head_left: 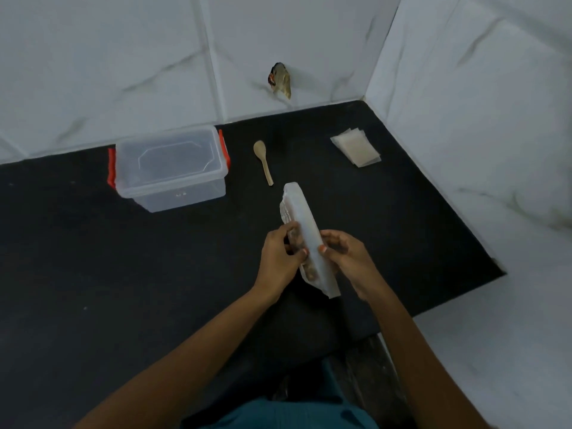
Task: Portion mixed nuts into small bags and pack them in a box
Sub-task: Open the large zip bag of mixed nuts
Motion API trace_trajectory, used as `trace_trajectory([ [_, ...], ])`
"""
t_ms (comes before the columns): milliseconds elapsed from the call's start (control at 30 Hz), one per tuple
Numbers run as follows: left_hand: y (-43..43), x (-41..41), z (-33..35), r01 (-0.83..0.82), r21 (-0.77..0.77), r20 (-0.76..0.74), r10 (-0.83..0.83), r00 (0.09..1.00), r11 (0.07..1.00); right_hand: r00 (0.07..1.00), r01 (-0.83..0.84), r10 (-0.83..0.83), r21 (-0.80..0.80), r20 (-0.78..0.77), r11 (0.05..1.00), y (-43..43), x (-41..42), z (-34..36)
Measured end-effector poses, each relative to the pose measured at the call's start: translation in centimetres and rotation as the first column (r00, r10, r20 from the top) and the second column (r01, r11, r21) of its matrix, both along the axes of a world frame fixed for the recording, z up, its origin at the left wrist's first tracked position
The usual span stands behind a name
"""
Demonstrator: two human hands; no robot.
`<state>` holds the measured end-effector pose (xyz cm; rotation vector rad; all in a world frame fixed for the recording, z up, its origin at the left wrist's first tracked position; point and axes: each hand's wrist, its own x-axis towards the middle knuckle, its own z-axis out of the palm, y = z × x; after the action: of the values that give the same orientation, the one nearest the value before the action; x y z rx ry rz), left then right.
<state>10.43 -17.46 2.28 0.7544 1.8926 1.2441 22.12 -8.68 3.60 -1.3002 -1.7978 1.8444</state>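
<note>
Both forearms reach forward over the middle of the black countertop, the hands close together, each clamped on a long clear bag of nuts held between them. The left hand pinches its left edge; the right hand cups its right side with curled fingers, thumb on top. The bag's far end tilts toward a wooden spoon. A lidded clear box with red latches stands by the back edge, left of the spoon, with a mark on its front too small to read. Small bags lie stacked near the back right corner
</note>
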Motion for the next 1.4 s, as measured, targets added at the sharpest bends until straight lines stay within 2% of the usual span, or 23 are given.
trace_trajectory([
  [467,-3.3,1.7,-3.7,-0.042,-0.046,-0.042,0.04,0.998,0.998,0.997,0.028,-0.033,0.078,0.075,0.997,-3.9,0.5,-4.1],
  [533,-3.3,1.5,-3.8,-0.03,-0.051,-0.031,0.029,0.999,0.998,0.992,0.009,-0.026,0.137,0.12,0.991,-4.0,0.3,-4.2],
  [633,-3.4,1.3,-3.6,-0.007,-0.066,0.001,0.007,1.0,0.998,0.977,-0.033,-0.033,0.308,0.209,0.951,-3.8,-0.1,-4.2],
  [700,-3.4,1.0,-3.5,0.011,-0.097,0.012,-0.01,1.0,0.995,0.975,-0.055,-0.031,0.376,0.219,0.925,-3.9,-0.3,-4.2],
  [800,-3.1,0.3,-3.6,0.017,-0.135,-0.047,-0.024,0.999,0.991,0.972,-0.052,-0.058,0.443,0.229,0.895,-4.2,-0.4,-4.1],
  [867,-2.8,0.0,-3.2,-0.052,-0.12,-0.048,0.046,0.998,0.991,0.973,-0.021,-0.09,0.466,0.214,0.884,-4.5,-0.4,-3.8],
  [1000,-2.0,0.2,-1.3,-0.183,-0.083,0.08,0.189,0.979,0.98,0.981,0.013,-0.105,0.48,0.164,0.877,-5.2,-0.7,-3.1],
  [1133,-1.4,0.1,0.2,-0.215,-0.086,0.156,0.227,0.961,0.973,0.992,-0.011,-0.064,0.583,0.108,0.812,-6.6,-1.6,-2.5],
  [1200,-1.3,-0.5,0.4,-0.221,-0.119,0.194,0.241,0.951,0.968,0.994,-0.048,-0.016,0.578,0.105,0.814,-7.0,-1.8,-2.0],
  [1300,-1.5,-1.0,0.7,-0.219,-0.162,0.315,0.26,0.913,0.962,0.997,0.02,-0.052,0.448,0.057,0.894,-7.1,-1.7,-1.3],
  [1400,-1.9,-1.1,0.8,-0.239,-0.178,0.51,0.298,0.807,0.954,0.987,0.113,-0.139,0.261,0.082,0.959,-6.7,-1.7,-1.1],
])
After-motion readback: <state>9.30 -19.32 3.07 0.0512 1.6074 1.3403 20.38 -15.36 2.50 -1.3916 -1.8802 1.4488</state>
